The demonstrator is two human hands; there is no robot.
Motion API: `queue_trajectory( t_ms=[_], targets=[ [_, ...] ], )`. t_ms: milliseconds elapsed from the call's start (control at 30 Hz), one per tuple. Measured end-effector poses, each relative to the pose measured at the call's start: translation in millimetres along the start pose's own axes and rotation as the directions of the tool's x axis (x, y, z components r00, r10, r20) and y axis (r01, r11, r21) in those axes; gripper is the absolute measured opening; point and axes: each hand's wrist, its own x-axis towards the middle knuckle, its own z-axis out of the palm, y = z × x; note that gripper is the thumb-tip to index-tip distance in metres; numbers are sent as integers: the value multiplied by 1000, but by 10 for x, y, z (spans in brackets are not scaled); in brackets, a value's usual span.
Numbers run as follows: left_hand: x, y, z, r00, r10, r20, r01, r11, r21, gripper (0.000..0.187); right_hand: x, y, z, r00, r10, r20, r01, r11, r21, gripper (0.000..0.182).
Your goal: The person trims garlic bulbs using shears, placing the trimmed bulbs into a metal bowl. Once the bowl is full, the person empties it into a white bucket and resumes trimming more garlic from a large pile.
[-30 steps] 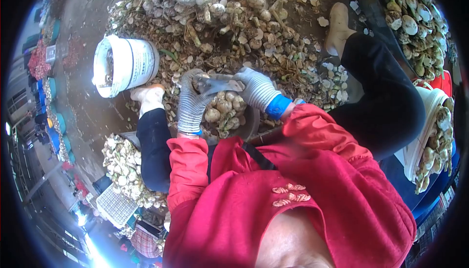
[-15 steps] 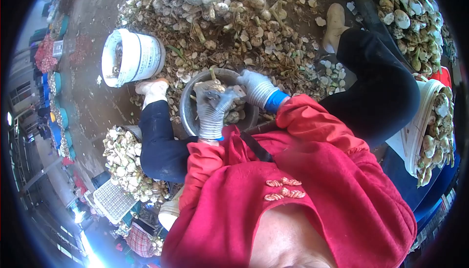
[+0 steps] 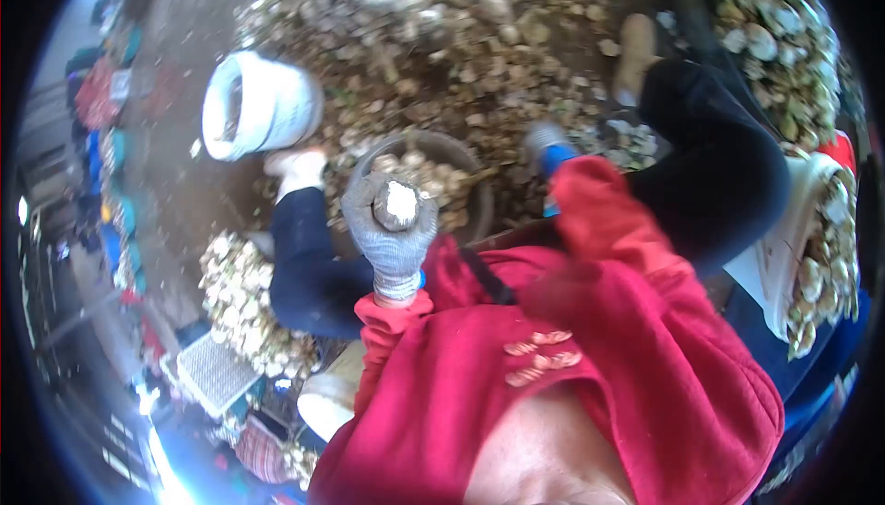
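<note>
My left hand (image 3: 392, 238), in a grey-white glove, is closed around a garlic bulb (image 3: 398, 205) with a bright white patch facing up. It is held over the left side of a metal basin (image 3: 483, 215), which has garlic in it. To the right of the basin, my right hand (image 3: 546, 142), gloved with a blue cuff, is low over the garlic and scraps on the floor. Motion blurs it, and its fingers cannot be made out.
A heap of garlic (image 3: 406, 7) with loose skins spreads across the floor ahead. A white bucket (image 3: 286, 107) stands at left, near my foot. More garlic (image 3: 244, 298) is piled at lower left beside a white crate (image 3: 217, 371). Full containers of garlic (image 3: 774, 44) line the right.
My hands, close together over the basin before, have parted. The right one has moved right, away from the basin. My left hand has turned, and the garlic bulb in it now shows its white patch.
</note>
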Motion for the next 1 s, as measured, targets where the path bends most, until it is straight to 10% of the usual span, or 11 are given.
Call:
queue_trajectory(
  t_ms=[33,100,133,267,400,633,700,767,900,933,1000],
  targets=[
    [97,108,-142,993,111,-30,-109,993,53,63,485,390,359,972,216,-89,-138,836,531,27],
    [109,101,-365,994,-58,-93,60,998,16,63,766,293,368,873,445,-199,-91,550,830,26],
    [93,15,-373,970,-218,-107,198,966,-168,65,490,-27,85,817,434,-380,-29,689,724,23],
    [77,-282,-433,858,-494,-144,386,803,-453,65,-163,-698,-281,742,297,-602,387,544,745,18],
    [-12,-454,-409,666,-735,129,442,249,-862,53,-278,-919,-205,527,89,-845,574,696,431,20],
    [-193,-458,-162,551,-791,266,402,-28,-915,47,-217,-1043,-212,681,-84,-728,482,799,359,37],
    [-261,-621,-123,752,-640,156,619,606,-499,39,-165,-1058,-209,663,-89,-744,489,804,339,40],
    [-321,-728,-106,801,-557,222,596,701,-392,37,-163,-1086,-238,715,-52,-697,499,736,457,40],
    [-155,-345,62,705,-555,441,436,-152,-887,40,30,-842,-151,761,-186,-622,496,784,373,32],
    [-120,-244,62,656,-629,417,464,-100,-880,49,213,-678,-13,779,-256,-573,515,783,350,30],
    [-31,-153,39,725,-545,422,491,-21,-871,50,448,-161,429,909,132,-396,104,847,522,30]
  ],
)
